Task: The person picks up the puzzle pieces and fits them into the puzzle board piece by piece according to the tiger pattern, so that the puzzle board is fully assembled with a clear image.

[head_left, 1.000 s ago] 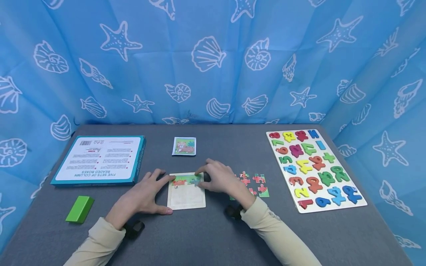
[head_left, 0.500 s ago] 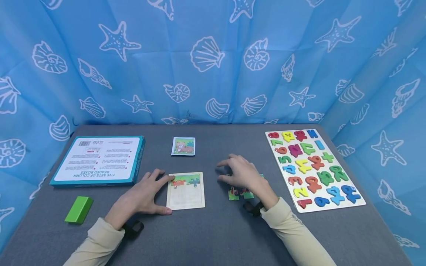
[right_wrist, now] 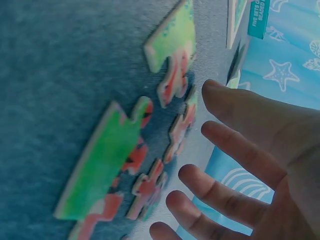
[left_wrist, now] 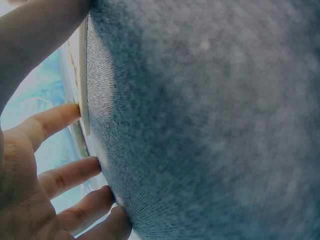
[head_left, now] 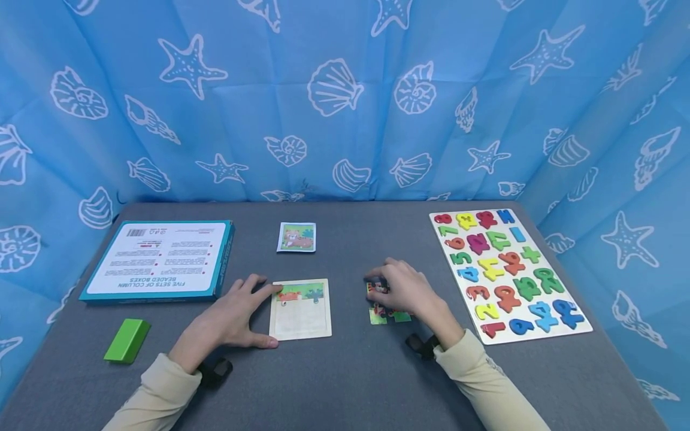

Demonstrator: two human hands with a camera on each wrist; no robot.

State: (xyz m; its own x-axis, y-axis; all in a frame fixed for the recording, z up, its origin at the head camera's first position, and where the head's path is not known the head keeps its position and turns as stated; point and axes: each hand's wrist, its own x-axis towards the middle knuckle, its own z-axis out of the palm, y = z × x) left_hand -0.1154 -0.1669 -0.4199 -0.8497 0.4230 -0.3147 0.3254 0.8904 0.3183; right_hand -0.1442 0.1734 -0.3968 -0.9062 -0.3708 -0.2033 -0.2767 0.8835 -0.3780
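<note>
Beside a shallow wooden puzzle tray, my left hand lies with its fingers spread. Its index fingertip touches the upper left of the tray, and its thumb is near the lower left corner. Along the tray's top runs a strip of fitted puzzle pieces in green, red and blue. Over the loose puzzle pieces to the right hovers my right hand, partly hiding them. In the right wrist view its fingers are relaxed and apart, clear of a green-edged puzzle piece and another corner piece.
A small picture card lies behind the tray. At left are a flat blue-and-white box and a green block. A white board of colourful numbers lies at right, and a blue shell-patterned curtain hangs behind.
My right hand has left the upper right of the tray and moved right, over the loose puzzle pieces. My left hand has stayed at the tray's left side.
</note>
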